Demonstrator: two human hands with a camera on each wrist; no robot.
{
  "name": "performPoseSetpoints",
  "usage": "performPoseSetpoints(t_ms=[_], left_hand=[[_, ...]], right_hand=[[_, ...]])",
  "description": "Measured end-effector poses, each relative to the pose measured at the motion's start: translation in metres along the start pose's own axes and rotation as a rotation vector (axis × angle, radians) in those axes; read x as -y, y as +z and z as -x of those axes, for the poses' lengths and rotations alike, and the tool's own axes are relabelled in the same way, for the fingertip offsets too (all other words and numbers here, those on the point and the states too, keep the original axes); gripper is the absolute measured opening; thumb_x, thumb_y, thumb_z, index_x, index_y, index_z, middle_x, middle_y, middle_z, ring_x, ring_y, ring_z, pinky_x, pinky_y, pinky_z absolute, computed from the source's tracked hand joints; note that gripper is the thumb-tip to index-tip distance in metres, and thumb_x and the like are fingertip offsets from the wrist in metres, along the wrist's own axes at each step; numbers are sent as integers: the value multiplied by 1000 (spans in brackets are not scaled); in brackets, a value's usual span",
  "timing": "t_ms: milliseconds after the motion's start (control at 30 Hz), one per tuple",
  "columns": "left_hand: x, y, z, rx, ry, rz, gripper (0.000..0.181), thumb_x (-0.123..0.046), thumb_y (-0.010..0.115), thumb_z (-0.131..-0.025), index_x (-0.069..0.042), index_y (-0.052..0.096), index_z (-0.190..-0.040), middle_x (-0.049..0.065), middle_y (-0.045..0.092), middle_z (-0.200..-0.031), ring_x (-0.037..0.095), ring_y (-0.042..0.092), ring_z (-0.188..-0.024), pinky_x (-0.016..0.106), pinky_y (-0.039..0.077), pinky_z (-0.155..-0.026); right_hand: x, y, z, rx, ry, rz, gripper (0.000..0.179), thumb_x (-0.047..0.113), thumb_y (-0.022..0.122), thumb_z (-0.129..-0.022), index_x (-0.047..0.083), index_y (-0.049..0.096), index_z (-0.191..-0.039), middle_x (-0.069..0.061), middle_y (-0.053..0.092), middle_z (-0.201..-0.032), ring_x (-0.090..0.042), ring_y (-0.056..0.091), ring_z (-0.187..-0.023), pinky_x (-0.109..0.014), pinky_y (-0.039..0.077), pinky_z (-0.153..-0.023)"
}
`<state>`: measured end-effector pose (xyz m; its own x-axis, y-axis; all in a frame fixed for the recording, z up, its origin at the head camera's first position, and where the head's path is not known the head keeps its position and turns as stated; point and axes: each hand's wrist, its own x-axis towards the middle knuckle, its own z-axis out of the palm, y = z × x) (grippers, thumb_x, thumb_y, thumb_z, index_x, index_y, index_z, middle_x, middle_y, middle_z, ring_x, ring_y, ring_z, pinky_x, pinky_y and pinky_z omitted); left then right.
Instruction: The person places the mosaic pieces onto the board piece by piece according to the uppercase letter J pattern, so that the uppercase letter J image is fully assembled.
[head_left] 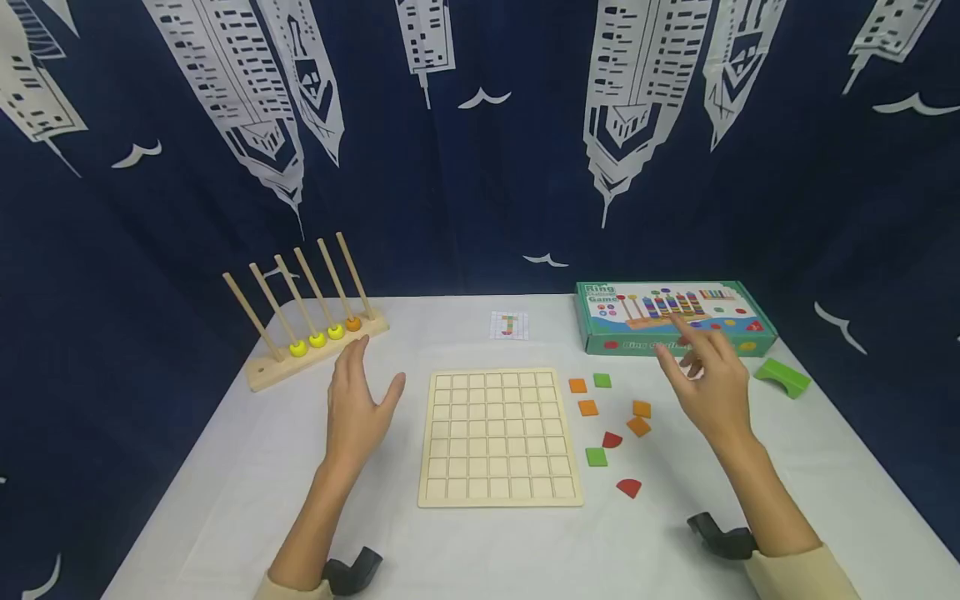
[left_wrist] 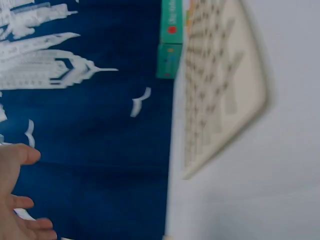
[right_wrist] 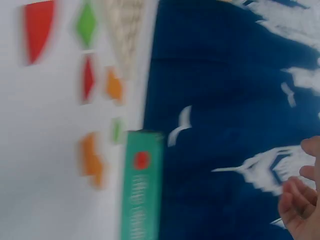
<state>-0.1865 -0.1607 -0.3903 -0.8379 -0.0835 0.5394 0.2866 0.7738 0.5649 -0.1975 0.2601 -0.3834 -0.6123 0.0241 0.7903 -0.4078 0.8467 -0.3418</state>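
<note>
Sleeves (head_left: 802,575) w/ black wrist mounts (head_left: 723,537) closest to cam, bottom of head view. L hand (head_left: 356,408) & R hand (head_left: 708,383) both empty, thumbs apart from fingers; R fingers part bent, nothing pinched. L wrist view also shows a bare hand; R wrist view blurry but same.

Board (head_left: 498,437) lies flat mid-table, btwn the hands, gridded w/ shallow cells, no pieces in it. Looks like wood: prob. light, stiff, not v. fragile; best grip = opp. edges, or thumb + fingers on one rim.

Loose pcs just right of it: 4 orange tiles (head_left: 588,407), 2 green tiles (head_left: 596,457), 2 red wedges (head_left: 628,487). Thin, flat, prob. hard & light, maybe slick; best pinched by edges, could be fiddly to lift off cloth.

R hand nearest box (head_left: 652,308), overlapping it in head view; can't tell from there if touching. Green arch (head_left: 782,377) R of that. L hand nr peg stand (head_left: 318,355): 6 pegs, 3 yellow beads (head_left: 298,348) + 1 orange bead (head_left: 353,323) at the base. Card (head_left: 509,325) w/ small colored pattern behind board.

Table (head_left: 225,500) white, cloth-like, faint creases. Backdrop (head_left: 450,208) navy, white bldgs & birds upside down; rest of room hidden.
</note>
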Motion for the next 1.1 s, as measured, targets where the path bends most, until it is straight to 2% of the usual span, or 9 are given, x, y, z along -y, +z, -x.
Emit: performPoseSetpoints(t_ms=[133, 200, 367, 500, 600, 733, 800, 900, 1100], left_hand=[[16, 17, 12, 94, -69, 113, 75, -31, 65, -86, -6, 25, -143, 18, 30, -143, 35, 29, -131, 53, 30, -102], [26, 26, 16, 174, -98, 146, 79, -35, 65, -85, -8, 22, -145, 17, 29, -144, 35, 28, -132, 53, 29, -103], [50, 46, 25, 409, -98, 224, 93, -40, 71, -80, -11, 16, -148, 14, 23, -149, 34, 22, -135, 54, 22, -105], [62, 55, 33, 618, -91, 179, 111, -53, 75, -68, -17, 9, -150, 10, 12, -153, 28, 11, -139, 51, 17, -107], [65, 59, 38, 719, -22, 116, 124, -63, 76, -58, -14, 8, -150, 10, 9, -153, 25, 5, -140, 47, 11, -110], [66, 62, 42, 755, 128, 51, 129, -68, 75, -52, -5, 16, -148, 12, 10, -153, 26, 2, -140, 45, 3, -111], [66, 62, 43, 760, 174, 14, 128, -70, 74, -51, -5, 19, -147, 12, 9, -153, 27, 1, -140, 45, 2, -111], [66, 63, 44, 776, 194, -27, 128, -73, 72, -51, -6, 20, -147, 12, 6, -154, 25, -1, -140, 42, 2, -112], [60, 69, 47, 786, 178, -36, 129, -77, 69, -50, -7, 18, -147, 10, 3, -153, 23, -3, -140, 40, 4, -111]], right_hand=[[-20, 10, 22, 65, 106, -47, 47, 13, 75, -77, 5, 61, -120, -3, 47, -62, -11, 33, -51, -20, 26, -45], [-30, 16, 32, 136, 190, -77, 46, 17, 75, -78, 6, 61, -120, 0, 40, -54, -11, 30, -47, -26, 25, -42], [-55, 27, 51, 313, 364, -136, 44, 32, 69, -83, 10, 62, -120, 2, 30, -46, -11, 25, -40, -33, 22, -36], [-73, 31, 64, 444, 352, -146, 44, 35, 68, -84, 8, 63, -118, 3, 29, -46, -12, 25, -40, -27, 22, -36], [-83, 33, 71, 516, 311, -138, 44, 33, 71, -82, 7, 65, -116, 4, 29, -46, -10, 24, -41, -25, 23, -38], [-89, 35, 76, 569, 275, -99, 40, 32, 73, -79, 7, 68, -110, 5, 29, -45, -7, 20, -44, -26, 22, -40], [-89, 35, 76, 590, 267, -72, 37, 30, 73, -80, 7, 68, -108, 5, 29, -46, -8, 20, -44, -26, 22, -41], [-88, 36, 77, 602, 255, -29, 32, 27, 72, -81, 7, 69, -106, 5, 29, -46, -9, 21, -45, -26, 22, -42], [-75, 42, 73, 512, 243, -43, 31, 28, 72, -82, 7, 68, -105, 6, 27, -46, -10, 22, -43, -25, 21, -39]])
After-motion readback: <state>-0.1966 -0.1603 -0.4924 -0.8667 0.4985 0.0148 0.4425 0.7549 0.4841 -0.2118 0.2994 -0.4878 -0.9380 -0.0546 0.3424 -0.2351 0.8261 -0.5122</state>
